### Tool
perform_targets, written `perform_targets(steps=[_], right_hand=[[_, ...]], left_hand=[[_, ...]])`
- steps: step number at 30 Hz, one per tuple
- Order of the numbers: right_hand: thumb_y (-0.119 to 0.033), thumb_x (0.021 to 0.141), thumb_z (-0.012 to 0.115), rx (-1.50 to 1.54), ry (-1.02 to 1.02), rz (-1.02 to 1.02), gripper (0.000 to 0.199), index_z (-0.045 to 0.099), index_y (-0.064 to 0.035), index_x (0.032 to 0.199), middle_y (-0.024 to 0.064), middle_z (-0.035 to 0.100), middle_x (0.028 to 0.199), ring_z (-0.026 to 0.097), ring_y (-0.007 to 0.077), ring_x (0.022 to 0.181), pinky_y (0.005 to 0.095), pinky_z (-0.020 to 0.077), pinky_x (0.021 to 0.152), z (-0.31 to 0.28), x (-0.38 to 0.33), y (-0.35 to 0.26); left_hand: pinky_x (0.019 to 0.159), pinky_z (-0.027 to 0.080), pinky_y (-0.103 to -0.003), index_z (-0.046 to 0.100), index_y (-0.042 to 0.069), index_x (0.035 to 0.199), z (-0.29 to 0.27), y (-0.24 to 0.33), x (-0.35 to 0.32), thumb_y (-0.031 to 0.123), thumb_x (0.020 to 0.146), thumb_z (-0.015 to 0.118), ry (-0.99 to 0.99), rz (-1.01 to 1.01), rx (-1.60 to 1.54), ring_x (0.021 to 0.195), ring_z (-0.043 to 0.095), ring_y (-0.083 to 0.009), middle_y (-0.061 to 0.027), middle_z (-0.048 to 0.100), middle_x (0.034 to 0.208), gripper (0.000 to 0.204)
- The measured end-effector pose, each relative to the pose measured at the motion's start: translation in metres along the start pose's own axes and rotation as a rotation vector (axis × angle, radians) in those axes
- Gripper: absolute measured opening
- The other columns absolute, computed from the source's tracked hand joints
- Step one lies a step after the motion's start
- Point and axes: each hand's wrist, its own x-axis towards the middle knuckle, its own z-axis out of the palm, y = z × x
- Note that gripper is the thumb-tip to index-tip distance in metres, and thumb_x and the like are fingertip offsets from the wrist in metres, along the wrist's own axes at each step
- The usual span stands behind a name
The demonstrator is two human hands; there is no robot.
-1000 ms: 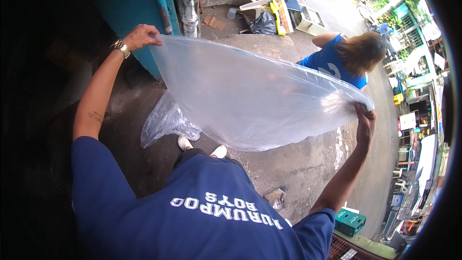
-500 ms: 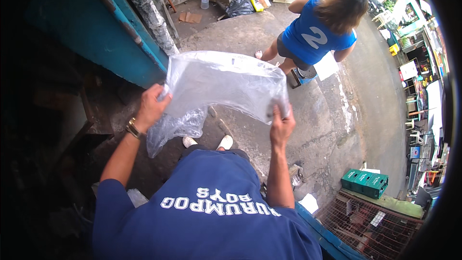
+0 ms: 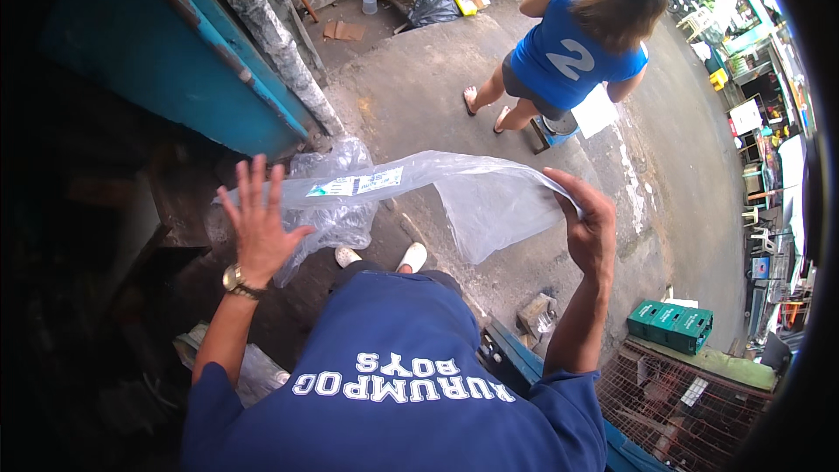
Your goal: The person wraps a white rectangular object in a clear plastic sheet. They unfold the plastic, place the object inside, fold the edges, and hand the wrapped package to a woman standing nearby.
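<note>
A clear plastic bag (image 3: pixel 498 201) stretches across in front of my waist, with a white and blue label (image 3: pixel 354 183) on its left part. Its right end is pinched in my right hand (image 3: pixel 592 223), between thumb and fingers, and a loose flap hangs down beside that hand. My left hand (image 3: pixel 265 236) is open with fingers spread, right at the bag's left end; whether it touches the film I cannot tell. Below and behind that end, more crumpled clear plastic (image 3: pixel 341 227) hangs or lies near my white shoes.
A person in a blue shirt (image 3: pixel 568 52) stands ahead to the right, beside a low blue stand (image 3: pixel 557 128). On the left are a teal panel (image 3: pixel 175 61) and a rough post (image 3: pixel 262 26). A green crate (image 3: pixel 670 325) rests on a wire cage (image 3: pixel 682 406) at lower right.
My left fingers have come off the plastic and spread. My right hand has moved right with its end of the bag, which now stretches wider and lower, its label showing.
</note>
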Motion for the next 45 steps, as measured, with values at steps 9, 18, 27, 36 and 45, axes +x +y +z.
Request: perform_targets(steps=[9, 18, 27, 36, 45], right_hand=[[0.012, 0.084, 0.064, -0.047, -0.090, -0.002, 0.043, 0.075, -0.0065, 0.121, 0.0109, 0.077, 0.103, 0.072, 0.0191, 0.093, 0.0304, 0.0542, 0.086, -0.056, 0.003, 0.005], [0.002, 0.091, 0.068, 0.093, -0.078, 0.110, 0.051, 0.063, -0.0088, 0.141, 0.0095, 0.074, 0.117, 0.068, 0.0218, 0.113, 0.0377, 0.0495, 0.106, -0.021, -0.027, 0.028], [-0.007, 0.091, 0.071, 0.351, 0.564, 0.358, 0.034, 0.065, -0.0055, 0.124, 0.0080, 0.063, 0.108, 0.064, 0.0215, 0.091, 0.0349, 0.0540, 0.079, 0.120, 0.023, 0.120], [0.007, 0.088, 0.064, 0.308, 0.413, 0.006, 0.051, 0.062, -0.0137, 0.134, 0.0155, 0.066, 0.126, 0.072, 0.0354, 0.102, 0.0433, 0.0603, 0.083, 0.205, -0.008, 0.084], [-0.060, 0.088, 0.071, 0.066, -0.318, 0.153, 0.072, 0.066, -0.0010, 0.129, 0.0195, 0.050, 0.147, 0.064, 0.0408, 0.119, 0.0496, 0.0529, 0.099, 0.212, -0.041, -0.002]], left_hand=[[0.080, 0.058, -0.042, 0.074, 0.010, 0.120, 0.065, -0.002, 0.135, 0.022, 0.092, 0.069, -0.186, 0.271, -0.639, 0.085, 0.075, -0.0312, -0.0176, 0.076, 0.100, 0.031], [0.060, 0.060, -0.036, 0.070, -0.004, 0.119, 0.073, 0.030, 0.141, 0.040, 0.105, 0.053, -0.749, -0.283, -1.018, 0.077, 0.069, -0.0172, -0.0100, 0.074, 0.092, 0.049], [0.046, 0.056, -0.028, 0.066, 0.005, 0.131, 0.014, 0.042, 0.164, 0.037, 0.106, 0.045, -0.558, -0.484, -0.908, 0.072, 0.067, -0.0129, -0.0049, 0.070, 0.092, 0.046], [0.079, 0.056, -0.044, 0.074, 0.000, 0.097, -0.014, 0.008, 0.134, 0.019, 0.088, 0.065, -0.263, -0.200, -0.119, 0.079, 0.071, -0.0406, -0.0221, 0.073, 0.086, 0.023], [0.077, 0.058, -0.056, 0.070, -0.008, 0.107, 0.008, 0.019, 0.161, 0.037, 0.105, 0.043, -0.216, -0.408, -0.012, 0.088, 0.072, -0.0474, -0.0321, 0.072, 0.100, 0.052]])
